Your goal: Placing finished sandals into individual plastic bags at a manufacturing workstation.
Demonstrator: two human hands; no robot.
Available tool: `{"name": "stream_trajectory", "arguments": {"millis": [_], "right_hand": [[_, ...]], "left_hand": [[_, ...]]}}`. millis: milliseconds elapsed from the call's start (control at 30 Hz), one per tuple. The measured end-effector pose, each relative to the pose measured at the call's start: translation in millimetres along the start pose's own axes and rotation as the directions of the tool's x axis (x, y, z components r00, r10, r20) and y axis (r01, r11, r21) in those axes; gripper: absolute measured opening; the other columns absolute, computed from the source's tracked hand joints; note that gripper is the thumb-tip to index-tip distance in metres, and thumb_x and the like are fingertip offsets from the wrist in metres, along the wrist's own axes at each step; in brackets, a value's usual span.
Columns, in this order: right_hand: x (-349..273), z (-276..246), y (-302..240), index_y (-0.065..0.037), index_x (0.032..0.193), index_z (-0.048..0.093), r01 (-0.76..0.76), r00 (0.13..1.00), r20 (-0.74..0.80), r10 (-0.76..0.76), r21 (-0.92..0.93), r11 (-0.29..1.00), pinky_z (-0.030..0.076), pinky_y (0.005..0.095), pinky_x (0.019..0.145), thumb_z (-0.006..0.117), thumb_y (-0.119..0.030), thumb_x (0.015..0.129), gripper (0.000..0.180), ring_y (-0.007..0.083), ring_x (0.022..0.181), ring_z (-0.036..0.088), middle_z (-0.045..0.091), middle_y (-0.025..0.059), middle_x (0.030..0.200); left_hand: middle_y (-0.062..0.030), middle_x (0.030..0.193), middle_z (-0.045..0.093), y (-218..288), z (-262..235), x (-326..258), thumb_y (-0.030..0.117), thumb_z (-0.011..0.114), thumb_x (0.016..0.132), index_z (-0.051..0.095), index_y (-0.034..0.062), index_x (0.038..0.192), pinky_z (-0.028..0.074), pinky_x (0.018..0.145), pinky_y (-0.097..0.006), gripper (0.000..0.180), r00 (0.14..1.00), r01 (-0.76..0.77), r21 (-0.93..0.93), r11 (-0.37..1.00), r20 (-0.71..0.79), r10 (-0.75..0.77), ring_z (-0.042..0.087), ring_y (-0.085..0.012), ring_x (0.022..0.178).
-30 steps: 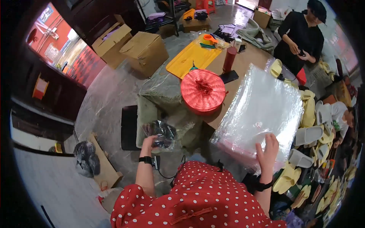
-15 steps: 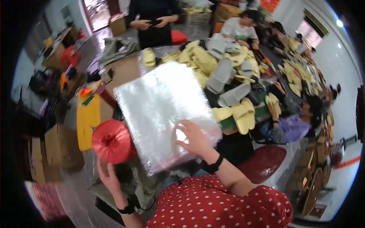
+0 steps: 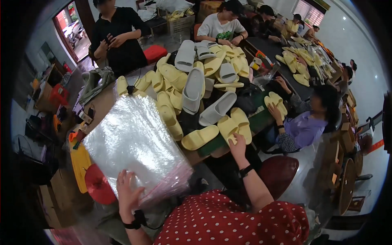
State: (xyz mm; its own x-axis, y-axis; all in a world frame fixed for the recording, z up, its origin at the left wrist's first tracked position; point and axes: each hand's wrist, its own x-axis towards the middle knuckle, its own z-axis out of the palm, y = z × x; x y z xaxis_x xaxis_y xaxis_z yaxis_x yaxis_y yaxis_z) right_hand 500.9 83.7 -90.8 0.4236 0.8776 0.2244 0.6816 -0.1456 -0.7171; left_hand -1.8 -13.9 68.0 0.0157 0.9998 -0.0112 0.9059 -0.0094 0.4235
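Right hand: the right hand (image 3: 238,143) has left the stack of clear bags (image 3: 134,143), where it lay half a second ago, and now reaches out to a yellow slipper (image 3: 230,126) at the near edge of the pile, fingers laid over its heel; a full grip cannot be confirmed.
Left hand: the left hand (image 3: 127,192) now rests spread flat on the near corner of the bags, open, grasping nothing.
Meaning: the work seems to have turned from the bags to picking up a slipper.
Slipper: on the desk (image 3: 212,149), just beside a second yellow one.
View: the head has swung right, so the red spool (image 3: 98,185) sits low left.
Hidden: the right fingertips, the slipper's underside, the bags' far edge under glare.
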Motion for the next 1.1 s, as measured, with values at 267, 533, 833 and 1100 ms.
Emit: {"name": "stream_trajectory", "arguments": {"millis": [267,533,833,1100], "right_hand": [[97,34,109,0.002,0.122,0.054,-0.138,0.895,0.338,0.291,-0.411,0.901,0.045,0.0508,0.098,0.079,-0.035,0.077,0.064,0.0476,0.114,0.053,0.055,0.0298,0.124],[91,40,133,0.008,0.106,0.059,-0.070,0.959,0.249,0.136,-0.257,0.964,0.045,0.0506,0.095,0.056,-0.006,0.089,0.022,0.0484,0.107,0.052,0.054,0.0319,0.113],[15,2,189,0.009,0.107,0.063,-0.320,0.941,-0.015,0.338,0.285,0.903,0.051,0.0401,0.080,0.052,0.001,0.089,0.022,0.0308,0.091,0.063,0.065,0.0209,0.101],[-8,-80,-73,0.004,0.128,0.055,0.031,0.999,-0.031,-0.009,0.823,0.567,0.049,0.0302,0.090,0.055,-0.013,0.099,0.034,0.0191,0.105,0.064,0.065,0.0095,0.118]], "left_hand": [[-0.0143,0.153,0.038,-3,-1,-6,0.010,0.084,0.055,0.059,0.0109,0.129,0.032,0.117,-0.042,0.079,0.983,0.185,-0.168,0.968,0.042,-0.180,0.032,-0.0327,0.144],[-0.0156,0.151,0.041,7,3,5,0.013,0.087,0.055,0.059,0.0120,0.127,0.030,0.118,-0.044,0.077,0.976,0.211,-0.119,0.970,0.083,-0.202,0.033,-0.0366,0.143],[-0.0207,0.153,0.038,9,7,16,0.023,0.086,0.067,0.056,0.0132,0.133,0.029,0.117,-0.047,0.074,0.997,0.067,-0.036,0.997,0.050,-0.065,0.030,-0.0413,0.144],[-0.0243,0.155,0.034,20,-12,-10,0.055,0.073,0.079,0.049,0.0123,0.143,0.020,0.118,-0.057,0.080,0.993,-0.115,0.143,0.983,0.009,0.115,0.024,-0.0446,0.146]]}}
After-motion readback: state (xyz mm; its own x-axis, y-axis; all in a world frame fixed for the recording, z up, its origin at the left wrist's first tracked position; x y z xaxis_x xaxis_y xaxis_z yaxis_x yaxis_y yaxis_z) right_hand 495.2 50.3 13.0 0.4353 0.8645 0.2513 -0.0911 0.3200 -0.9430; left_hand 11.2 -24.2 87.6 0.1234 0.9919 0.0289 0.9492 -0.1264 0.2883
